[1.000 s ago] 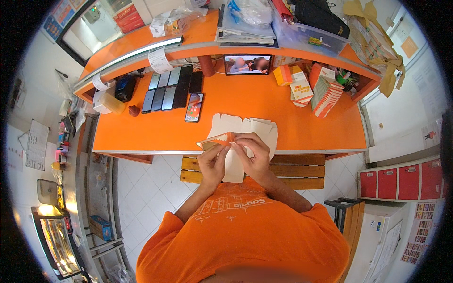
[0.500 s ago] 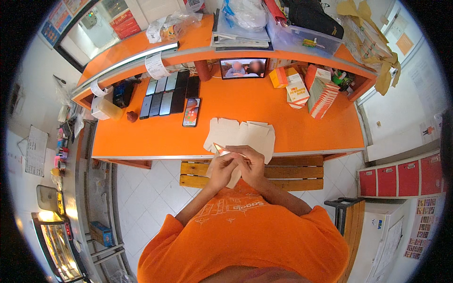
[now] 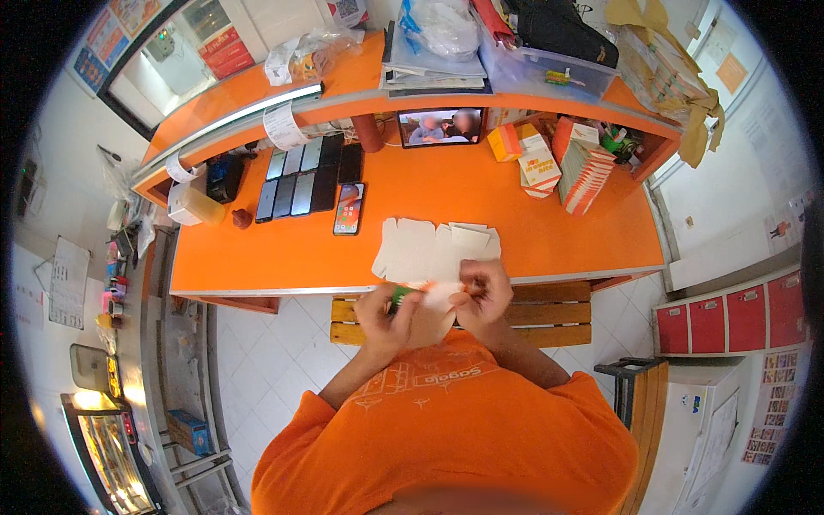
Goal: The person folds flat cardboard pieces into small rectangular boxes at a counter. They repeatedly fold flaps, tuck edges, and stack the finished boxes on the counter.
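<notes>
In front of my body, at the desk's near edge, both hands hold a thin carton [image 3: 436, 302], pale with orange and green patches and partly blurred. My left hand [image 3: 384, 319] is closed on its left end, beside the green patch. On its right end my right hand [image 3: 486, 292] pinches with bent fingers. My fingers cover parts of the carton, so its full shape cannot be made out. Just beyond my hands, flat cream-coloured carton blanks [image 3: 410, 245] with cut flaps lie on the orange desk [image 3: 283, 255].
Several phones [image 3: 301, 194] lie in rows at the left, with one lit phone [image 3: 348, 207] nearer me. A tablet [image 3: 439, 126] leans under the shelf. Folded cartons [image 3: 584, 167] stand at the right. Below the desk edge is a slatted wooden bench [image 3: 549, 314].
My hands have moved apart, the right one to the right and the left one to the left. The carton between them now shows more of its surface, including a green patch.
</notes>
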Demonstrator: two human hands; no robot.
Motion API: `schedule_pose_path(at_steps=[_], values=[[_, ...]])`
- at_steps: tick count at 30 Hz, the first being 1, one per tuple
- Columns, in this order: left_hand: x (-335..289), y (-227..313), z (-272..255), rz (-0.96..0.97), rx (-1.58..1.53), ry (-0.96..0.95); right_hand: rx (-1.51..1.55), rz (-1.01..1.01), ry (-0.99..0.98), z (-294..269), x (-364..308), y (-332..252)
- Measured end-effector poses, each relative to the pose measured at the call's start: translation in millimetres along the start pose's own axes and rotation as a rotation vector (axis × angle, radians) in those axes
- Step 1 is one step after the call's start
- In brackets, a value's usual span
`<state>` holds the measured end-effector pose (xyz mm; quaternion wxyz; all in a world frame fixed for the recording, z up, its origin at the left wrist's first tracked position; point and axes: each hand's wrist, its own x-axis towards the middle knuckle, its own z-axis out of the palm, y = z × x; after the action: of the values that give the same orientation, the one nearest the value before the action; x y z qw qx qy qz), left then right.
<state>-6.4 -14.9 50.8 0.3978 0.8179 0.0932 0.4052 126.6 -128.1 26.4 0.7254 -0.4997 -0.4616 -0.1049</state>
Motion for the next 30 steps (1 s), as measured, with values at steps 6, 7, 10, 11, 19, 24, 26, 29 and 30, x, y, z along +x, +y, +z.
schedule_pose_path(at_steps=[6,7,10,11,19,24,26,29,30], values=[[17.8,-4.7,-6.6,-0.399,-0.347,0.401,0.046,0.444,-0.513,-0.4,5.2,-15.3],[20.0,-12.2,-10.5,-0.486,-0.397,0.282,-0.015,0.444,-0.619,-2.5,5.9,-19.8],[20.4,-43.7,-23.3,-0.796,-0.492,-0.061,-0.219,0.393,-0.827,-7.4,8.0,-23.9],[16.0,-51.9,-25.7,-0.77,-0.508,-0.139,-0.273,0.501,-0.894,-8.3,8.4,-21.7],[-4.9,-56.9,-35.0,-0.332,0.28,-0.587,-0.735,0.656,-1.126,-15.4,-7.2,5.6],[-6.7,-59.1,-22.1,-0.29,0.229,-0.678,-0.584,0.707,-1.026,-30.5,-14.5,16.5],[-5.1,-66.0,-21.9,-0.183,0.218,-0.549,-0.28,0.799,-0.912,-39.7,-9.1,33.7],[-0.9,-73.6,-24.5,-0.301,0.107,-0.46,-0.129,0.651,-0.677,-53.4,-10.0,55.8],[1.3,-74.9,-24.4,-0.375,0.035,-0.441,-0.376,0.392,-0.648,-55.6,-15.0,59.9]])
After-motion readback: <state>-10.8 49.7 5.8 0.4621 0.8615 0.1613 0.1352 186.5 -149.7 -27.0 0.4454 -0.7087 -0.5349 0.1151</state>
